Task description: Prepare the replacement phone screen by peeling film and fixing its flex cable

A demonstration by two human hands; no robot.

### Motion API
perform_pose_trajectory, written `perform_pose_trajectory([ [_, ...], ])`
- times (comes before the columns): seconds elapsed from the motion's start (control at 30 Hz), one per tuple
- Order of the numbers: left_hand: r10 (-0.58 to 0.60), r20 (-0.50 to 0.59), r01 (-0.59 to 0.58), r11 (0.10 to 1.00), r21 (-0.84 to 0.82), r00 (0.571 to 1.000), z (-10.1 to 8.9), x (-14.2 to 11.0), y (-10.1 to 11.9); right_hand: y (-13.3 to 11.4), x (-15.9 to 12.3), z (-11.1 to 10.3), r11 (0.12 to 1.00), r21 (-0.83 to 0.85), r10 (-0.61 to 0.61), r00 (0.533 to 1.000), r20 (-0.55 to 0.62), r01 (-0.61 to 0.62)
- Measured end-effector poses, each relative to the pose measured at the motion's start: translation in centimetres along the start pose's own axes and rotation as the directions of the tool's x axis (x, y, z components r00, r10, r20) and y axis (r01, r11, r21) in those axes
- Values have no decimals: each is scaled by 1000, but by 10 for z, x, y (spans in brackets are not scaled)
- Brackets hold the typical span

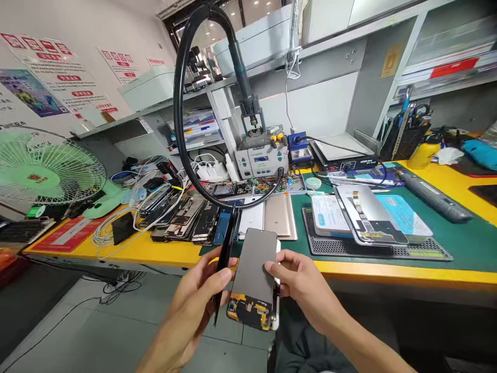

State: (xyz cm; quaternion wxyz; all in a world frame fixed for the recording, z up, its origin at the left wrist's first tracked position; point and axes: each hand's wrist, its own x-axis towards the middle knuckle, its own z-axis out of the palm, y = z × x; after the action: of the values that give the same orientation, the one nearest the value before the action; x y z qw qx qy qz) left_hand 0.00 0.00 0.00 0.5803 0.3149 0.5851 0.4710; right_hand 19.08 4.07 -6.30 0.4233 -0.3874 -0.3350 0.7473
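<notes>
My right hand (298, 274) pinches the right edge of a phone screen panel (254, 267), thumb on its face. The panel's grey back faces me, with a bare flex circuit and orange tape at the lower end. A white edge of another piece shows behind it. My left hand (198, 298) is closed around several thin black phone screens (226, 248), seen almost edge-on. Its fingertips come close to the grey panel's left edge; whether they touch it I cannot tell. Both hands are in front of the bench's front edge.
Stacks of phone screens (184, 217) and gold tablet panels (277, 217) lie along the bench. A hot air station (260, 159) stands behind, its black hose (179, 103) looping forward. On the right, a loose screen (368, 215) rests on boxes. A green fan (42, 176) stands left.
</notes>
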Motion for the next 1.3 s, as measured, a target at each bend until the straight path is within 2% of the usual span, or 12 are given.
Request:
perform_pose_trajectory([
  [0.27,0,-1,0,999,-37,1000,2,-5,-1,4,-3,-2,1000,3,-18,1000,7,18],
  [0.37,26,-1,-26,998,-49,1000,3,-6,0,4,-2,-3,1000,-3,-27,999,-30,26],
  [0.53,2,18,-1,996,-84,1000,2,-3,-3,0,-1,-4,998,-28,-60,994,-89,58],
  [0.63,12,44,-9,998,-69,999,4,-2,-7,-6,-5,0,995,-41,-89,994,-55,87],
  [0.83,69,82,-73,996,53,994,13,0,-19,-7,-11,8,981,-46,-188,982,-18,187],
  [0.97,149,94,-164,970,177,984,16,3,-25,-2,-8,8,953,-161,-261,965,-1,258],
  [1.07,187,98,-206,944,257,977,17,4,-27,0,-5,8,941,-234,-248,969,8,243],
  [1.3,209,95,-229,875,427,973,19,1,-28,2,-1,12,967,-197,-160,987,22,161],
])
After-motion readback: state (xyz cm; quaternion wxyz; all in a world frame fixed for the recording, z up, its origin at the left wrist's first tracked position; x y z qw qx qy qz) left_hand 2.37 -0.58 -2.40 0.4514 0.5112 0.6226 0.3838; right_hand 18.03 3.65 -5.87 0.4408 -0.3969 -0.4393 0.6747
